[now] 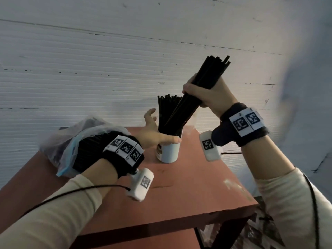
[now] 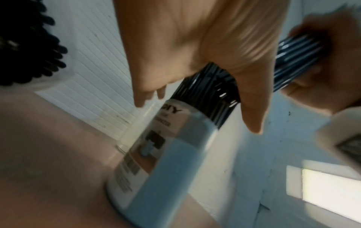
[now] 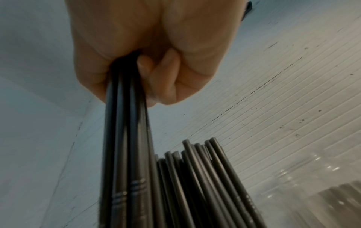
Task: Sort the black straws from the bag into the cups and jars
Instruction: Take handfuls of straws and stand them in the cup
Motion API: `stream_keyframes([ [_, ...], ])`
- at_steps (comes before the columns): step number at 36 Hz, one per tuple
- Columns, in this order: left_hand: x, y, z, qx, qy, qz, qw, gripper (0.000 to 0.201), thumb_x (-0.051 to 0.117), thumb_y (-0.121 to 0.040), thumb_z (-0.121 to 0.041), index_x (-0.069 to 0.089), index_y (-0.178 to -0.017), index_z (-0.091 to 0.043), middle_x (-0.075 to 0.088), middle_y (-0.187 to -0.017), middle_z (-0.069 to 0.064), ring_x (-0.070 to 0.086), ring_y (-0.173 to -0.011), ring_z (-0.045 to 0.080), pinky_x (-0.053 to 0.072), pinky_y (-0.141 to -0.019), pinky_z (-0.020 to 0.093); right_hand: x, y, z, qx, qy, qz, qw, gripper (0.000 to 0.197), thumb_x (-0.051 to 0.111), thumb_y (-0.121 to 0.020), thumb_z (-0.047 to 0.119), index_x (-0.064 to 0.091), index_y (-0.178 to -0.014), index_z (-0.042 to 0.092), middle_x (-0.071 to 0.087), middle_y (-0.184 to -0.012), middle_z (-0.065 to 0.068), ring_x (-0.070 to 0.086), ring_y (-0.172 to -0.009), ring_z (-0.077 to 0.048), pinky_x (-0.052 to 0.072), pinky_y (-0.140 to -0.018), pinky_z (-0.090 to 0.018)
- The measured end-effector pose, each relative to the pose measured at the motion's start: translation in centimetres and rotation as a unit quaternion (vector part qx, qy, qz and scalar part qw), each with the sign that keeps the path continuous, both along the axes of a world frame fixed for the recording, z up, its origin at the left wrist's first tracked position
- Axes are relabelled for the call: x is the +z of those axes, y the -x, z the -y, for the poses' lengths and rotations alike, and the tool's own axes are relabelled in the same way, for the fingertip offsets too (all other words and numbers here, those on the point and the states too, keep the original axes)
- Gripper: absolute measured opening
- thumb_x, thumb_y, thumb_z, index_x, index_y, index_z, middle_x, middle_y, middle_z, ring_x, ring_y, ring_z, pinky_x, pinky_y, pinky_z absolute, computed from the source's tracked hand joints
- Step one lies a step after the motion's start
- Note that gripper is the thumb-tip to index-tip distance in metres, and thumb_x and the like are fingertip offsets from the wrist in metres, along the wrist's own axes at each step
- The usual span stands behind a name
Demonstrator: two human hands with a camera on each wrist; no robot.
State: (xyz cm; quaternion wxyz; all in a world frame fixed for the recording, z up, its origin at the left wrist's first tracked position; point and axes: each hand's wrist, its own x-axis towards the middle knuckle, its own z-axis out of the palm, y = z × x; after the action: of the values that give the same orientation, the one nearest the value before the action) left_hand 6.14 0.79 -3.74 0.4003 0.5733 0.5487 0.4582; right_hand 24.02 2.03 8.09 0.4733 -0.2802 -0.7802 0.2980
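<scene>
My right hand (image 1: 206, 96) grips a bundle of black straws (image 1: 210, 72) tilted to the upper right, its lower ends inside the white cup (image 1: 169, 151). More straws (image 1: 166, 112) stand upright in that cup. My left hand (image 1: 156, 130) is open at the cup's rim, thumb lying along the front edge and fingers spread behind the straws. In the right wrist view the right hand (image 3: 146, 46) is closed around the bundle (image 3: 121, 138), beside the standing straws (image 3: 205, 177). The left wrist view shows the left hand (image 2: 195, 46) over the labelled cup (image 2: 166, 162).
A clear plastic bag (image 1: 71, 139) holding more black straws lies on the left of the red-brown table (image 1: 179, 194). A clear jar (image 3: 312, 185) stands just behind the cup. A ribbed white wall runs close behind the table. The table's right edge drops off near my right forearm.
</scene>
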Motion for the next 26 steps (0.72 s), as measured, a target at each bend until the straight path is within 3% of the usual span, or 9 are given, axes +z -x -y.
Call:
stream_keyframes([
  [2,0.3,0.0,-0.8,-0.034,0.013,-0.024,0.999,0.145,0.096,-0.047,-0.033,-0.011,-0.144,-0.039,0.031,-0.148,-0.005,0.038,-0.136,0.017,0.036,-0.112,0.042,0.1,0.2,-0.4,-0.006,-0.004,0.018,1.000,0.010,0.068,-0.082,0.020,0.065,-0.073,0.019,0.062,-0.076,-0.012,0.048,-0.054,-0.013,0.034,-0.044,-0.023],
  [4,0.5,-0.1,-1.4,-0.042,0.017,-0.046,0.998,0.135,0.093,-0.057,-0.017,-0.008,-0.148,-0.026,0.043,-0.135,-0.004,0.044,-0.129,0.016,0.040,-0.109,0.039,0.0,0.4,-0.8,-0.011,-0.010,0.033,0.999,0.010,0.069,-0.084,0.019,0.067,-0.075,0.015,0.063,-0.073,-0.007,0.049,-0.053,-0.011,0.035,-0.044,-0.023],
  [5,0.6,-0.1,-1.7,-0.040,0.014,-0.058,0.997,0.128,0.092,-0.059,-0.015,-0.001,-0.148,-0.020,0.045,-0.130,-0.004,0.046,-0.126,0.016,0.041,-0.107,0.038,-0.1,0.5,-1.0,-0.014,-0.014,0.037,0.999,0.010,0.069,-0.085,0.018,0.067,-0.077,0.012,0.062,-0.070,-0.003,0.050,-0.052,-0.008,0.036,-0.044,-0.021],
  [8,0.5,0.0,-2.4,-0.045,-0.017,-0.093,0.995,0.111,0.095,-0.046,-0.028,0.032,-0.137,-0.016,0.057,-0.124,0.000,0.055,-0.119,0.016,0.048,-0.102,0.044,-0.4,0.9,-1.2,-0.020,-0.037,0.043,0.998,0.013,0.067,-0.086,0.011,0.065,-0.080,-0.001,0.059,-0.061,0.010,0.053,-0.051,0.002,0.038,-0.047,-0.011],
  [11,0.6,0.2,-2.3,-0.073,-0.031,-0.107,0.991,0.068,0.090,-0.060,-0.008,0.055,-0.118,-0.019,0.067,-0.115,0.003,0.062,-0.110,0.016,0.051,-0.097,0.042,-0.5,1.2,-1.4,-0.020,-0.063,0.047,0.997,0.016,0.065,-0.086,0.009,0.063,-0.082,-0.006,0.060,-0.068,0.001,0.058,-0.060,0.000,0.045,-0.055,-0.014],
  [16,0.4,0.6,-1.9,-0.107,-0.037,-0.093,0.989,0.063,0.085,-0.066,-0.002,0.056,-0.120,-0.019,0.069,-0.113,0.001,0.064,-0.109,0.014,0.052,-0.096,0.040,-0.4,1.5,-1.3,-0.006,-0.074,0.070,0.995,0.015,0.066,-0.087,0.012,0.064,-0.084,-0.003,0.062,-0.072,0.000,0.061,-0.066,-0.003,0.049,-0.062,-0.015],
  [19,0.5,0.7,-1.3,-0.133,-0.030,-0.092,0.986,0.064,0.085,-0.065,-0.008,0.056,-0.121,-0.018,0.069,-0.113,0.003,0.064,-0.110,0.016,0.052,-0.094,0.040,-0.5,1.7,-1.2,0.000,-0.071,0.070,0.995,0.015,0.066,-0.087,0.012,0.064,-0.084,-0.003,0.062,-0.072,-0.002,0.061,-0.066,-0.004,0.051,-0.063,-0.016],
  [23,0.7,0.8,-0.9,-0.134,-0.032,-0.102,0.985,0.057,0.086,-0.068,-0.009,0.056,-0.112,-0.028,0.069,-0.106,-0.007,0.064,-0.102,0.001,0.051,-0.084,0.022,-1.0,2.0,-1.0,0.010,-0.068,0.079,0.995,0.016,0.067,-0.087,0.013,0.064,-0.085,-0.003,0.065,-0.076,-0.006,0.063,-0.068,-0.006,0.052,-0.065,-0.017],
  [26,0.9,0.6,-0.5,-0.138,-0.037,-0.103,0.984,0.059,0.088,-0.068,-0.018,0.055,-0.115,-0.031,0.068,-0.108,-0.010,0.063,-0.105,0.001,0.050,-0.089,0.025,-1.2,2.1,-0.8,0.015,-0.066,0.071,0.995,0.017,0.067,-0.087,0.012,0.064,-0.084,-0.004,0.065,-0.076,-0.009,0.064,-0.068,-0.008,0.053,-0.065,-0.018],
])
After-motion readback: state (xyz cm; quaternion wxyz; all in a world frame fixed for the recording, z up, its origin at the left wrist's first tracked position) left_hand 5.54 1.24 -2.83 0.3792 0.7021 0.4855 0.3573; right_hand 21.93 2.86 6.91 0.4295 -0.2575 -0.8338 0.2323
